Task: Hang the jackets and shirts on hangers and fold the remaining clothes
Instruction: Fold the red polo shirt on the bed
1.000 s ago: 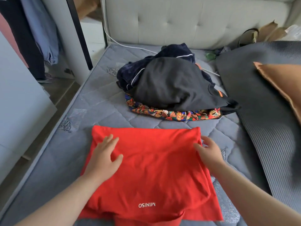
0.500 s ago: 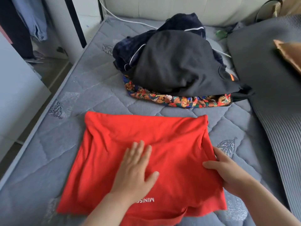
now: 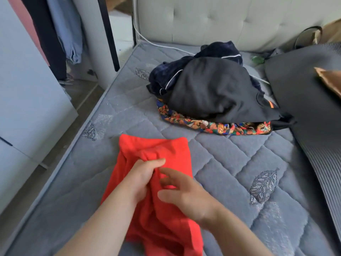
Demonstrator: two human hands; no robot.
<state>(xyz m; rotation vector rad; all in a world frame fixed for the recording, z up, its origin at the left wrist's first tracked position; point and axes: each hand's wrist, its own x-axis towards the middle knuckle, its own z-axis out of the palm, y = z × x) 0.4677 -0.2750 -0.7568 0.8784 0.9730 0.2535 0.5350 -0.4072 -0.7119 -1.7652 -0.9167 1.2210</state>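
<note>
Red soft-knit garment lies half-folded lengthwise on the grey quilted mattress. Left hand fingers pinch its middle fold; right hand fingers rest spread. Next, likely: smoothing, then folding across.

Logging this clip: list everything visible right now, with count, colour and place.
red garment: 1, red, near part of mattress, bunched under the hands
black garment: 1, black, top of pile
navy garment: 1, navy with white piping, back of pile
patterned garment: 1, multicoloured, bottom of pile
mattress: 1, grey quilted, under the clothes
headboard: 1, pale grey, far end
ribbed mat: 1, dark grey, right
cushion: 1, tan, right edge
cable: 1, white, by headboard
hanging clothes: several, blue and dark, far left
left hand: 1, gripping a fold of the red garment
right hand: 1, over the red garment, blurred
</note>
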